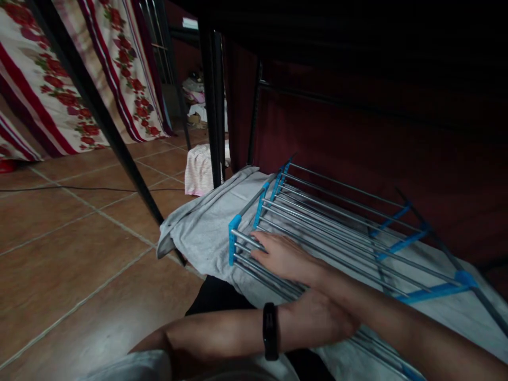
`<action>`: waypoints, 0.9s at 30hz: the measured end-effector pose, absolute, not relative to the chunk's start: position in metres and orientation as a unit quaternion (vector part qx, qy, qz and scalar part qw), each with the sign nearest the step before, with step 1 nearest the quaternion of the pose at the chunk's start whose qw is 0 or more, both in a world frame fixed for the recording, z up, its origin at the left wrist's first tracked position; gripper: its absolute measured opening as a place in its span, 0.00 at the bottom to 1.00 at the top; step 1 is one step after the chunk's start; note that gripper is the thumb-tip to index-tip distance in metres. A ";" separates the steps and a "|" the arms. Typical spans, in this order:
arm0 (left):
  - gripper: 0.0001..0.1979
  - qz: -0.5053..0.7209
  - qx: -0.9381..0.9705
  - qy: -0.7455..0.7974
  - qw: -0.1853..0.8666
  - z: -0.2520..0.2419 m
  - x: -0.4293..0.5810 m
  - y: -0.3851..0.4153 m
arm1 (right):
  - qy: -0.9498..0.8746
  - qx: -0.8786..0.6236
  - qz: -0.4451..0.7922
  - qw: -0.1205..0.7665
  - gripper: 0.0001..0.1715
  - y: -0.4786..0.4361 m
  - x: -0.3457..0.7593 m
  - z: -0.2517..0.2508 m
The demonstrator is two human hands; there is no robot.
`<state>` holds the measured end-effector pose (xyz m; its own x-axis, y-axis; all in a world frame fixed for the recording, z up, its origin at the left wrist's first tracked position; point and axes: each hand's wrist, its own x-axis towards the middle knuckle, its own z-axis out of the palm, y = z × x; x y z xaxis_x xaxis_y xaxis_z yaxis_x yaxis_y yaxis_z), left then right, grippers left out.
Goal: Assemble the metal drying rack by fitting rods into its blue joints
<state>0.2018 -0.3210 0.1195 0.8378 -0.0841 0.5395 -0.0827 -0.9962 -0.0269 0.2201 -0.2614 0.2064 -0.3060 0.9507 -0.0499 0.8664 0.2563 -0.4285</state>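
Note:
A shoe rack (329, 222) of thin metal tubes and blue plastic end pieces lies tipped over on a grey cloth. My right hand (280, 255) reaches in from the right, its fingers curled over the tubes near the blue left end piece (232, 241). Beneath my right forearm crosses my left arm, with a black band (270, 330) on the wrist. My left hand (317, 317) is closed around the rack's nearer tubes, though the right forearm covers part of its fingers. Farther back, more tubes and blue brackets (400, 246) stretch to the right.
The grey cloth (210, 233) covers a low surface between black metal posts (212, 106). Dark red fabric (357, 143) hangs behind. On the left are a tiled floor (59, 275), a black cable (99, 188) and a flowered curtain (67, 79). A pinkish cloth (200, 169) drapes beyond.

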 end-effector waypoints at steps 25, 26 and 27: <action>0.23 -0.553 -0.565 -0.376 -0.484 0.093 0.069 -0.186 | -0.771 -0.599 0.171 0.135 0.19 -0.230 0.198 0.180; 0.23 -0.553 -0.568 -0.375 -0.481 0.093 0.069 -0.186 | -0.771 -0.599 0.171 0.137 0.19 -0.230 0.197 0.181; 0.23 -0.553 -0.570 -0.373 -0.479 0.092 0.069 -0.187 | -0.771 -0.599 0.170 0.135 0.19 -0.231 0.196 0.181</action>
<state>0.0690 -0.1868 0.0923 0.1090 0.9559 0.2727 -0.1054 -0.2617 0.9594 0.1962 -0.2306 0.1811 -0.2462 0.9692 0.0050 0.8774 0.2251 -0.4237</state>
